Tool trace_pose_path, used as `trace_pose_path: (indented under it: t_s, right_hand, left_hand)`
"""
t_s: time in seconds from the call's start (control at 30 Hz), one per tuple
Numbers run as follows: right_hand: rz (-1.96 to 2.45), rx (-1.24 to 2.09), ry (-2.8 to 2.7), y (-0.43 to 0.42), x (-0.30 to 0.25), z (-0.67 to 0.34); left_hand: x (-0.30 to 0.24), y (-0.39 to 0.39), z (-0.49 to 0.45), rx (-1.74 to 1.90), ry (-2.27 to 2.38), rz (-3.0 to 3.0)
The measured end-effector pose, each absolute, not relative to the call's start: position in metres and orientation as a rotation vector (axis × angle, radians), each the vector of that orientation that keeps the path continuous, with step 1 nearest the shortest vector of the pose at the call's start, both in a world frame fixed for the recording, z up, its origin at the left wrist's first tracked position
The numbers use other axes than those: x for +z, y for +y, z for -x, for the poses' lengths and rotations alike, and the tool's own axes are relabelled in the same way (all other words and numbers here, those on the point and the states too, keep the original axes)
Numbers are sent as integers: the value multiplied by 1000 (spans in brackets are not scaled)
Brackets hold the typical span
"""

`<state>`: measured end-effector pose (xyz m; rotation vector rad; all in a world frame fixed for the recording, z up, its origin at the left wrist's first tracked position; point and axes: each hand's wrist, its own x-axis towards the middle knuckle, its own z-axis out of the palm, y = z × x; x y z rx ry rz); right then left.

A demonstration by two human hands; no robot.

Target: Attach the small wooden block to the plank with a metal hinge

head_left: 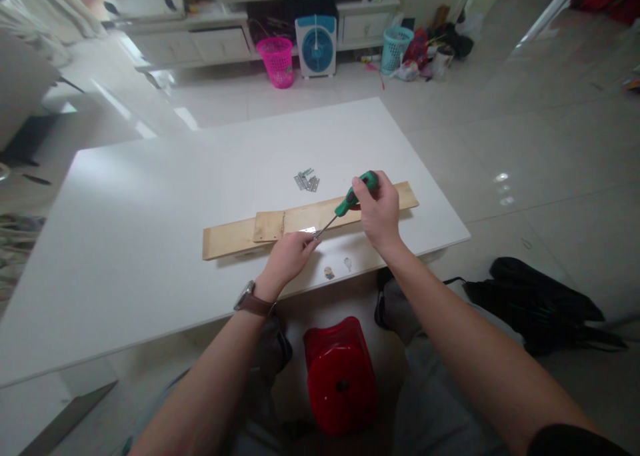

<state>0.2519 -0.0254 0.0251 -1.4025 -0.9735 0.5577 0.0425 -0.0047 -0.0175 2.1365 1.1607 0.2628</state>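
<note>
The white table is lying broad and bare leftward. A wooden plank is lying along its near edge, and a red stool is standing beneath. The right hand is wrapping tightly around a green screwdriver, tip on the plank. The left hand is curling at that tip, its hold hidden. Loose hinges are sitting just behind.

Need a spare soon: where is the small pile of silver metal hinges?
Head view: the hinges lie on the white table, beyond the long wooden plank, left of the right hand gripping the green-handled screwdriver.
</note>
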Motion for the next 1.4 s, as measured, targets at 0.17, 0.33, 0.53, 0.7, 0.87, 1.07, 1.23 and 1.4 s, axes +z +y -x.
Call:
trace_pose_path:
  t_s: [0.17, 0.33, 0.53, 0.7, 0.87, 1.07, 1.23, 1.4]
  right_hand:
    - [1400, 636, -975, -23, 18, -254]
    - [1405, 646, -950, -20, 17, -250]
    - [1383, 561, -906, -19, 17, -252]
    - [1383, 546, -891, -22, 17, -257]
    - [1382, 538, -896, -23, 17, -260]
    - [1363, 536, -872, -22, 19, -265]
    - [1369, 547, -868, -23, 20, -266]
    - [1373, 531, -883, -23, 19, -266]
  left_hand:
    - [-21, -12, -46, 206, 1164, -2160]
    - [-26, -13, -47, 211, 1148, -2131]
    - [-13, 5, -27, 259, 1049, -2019]
    - [-11, 32, 17, 544, 1168, -2273]
    - [-32, 42, 42, 386, 1236, -2396]
    - [-28, 36, 44, 330, 1226, -2465]
    - [-23, 30, 35, 199, 1400, -2454]
    - [-16, 29, 26, 160, 1500, -2394]
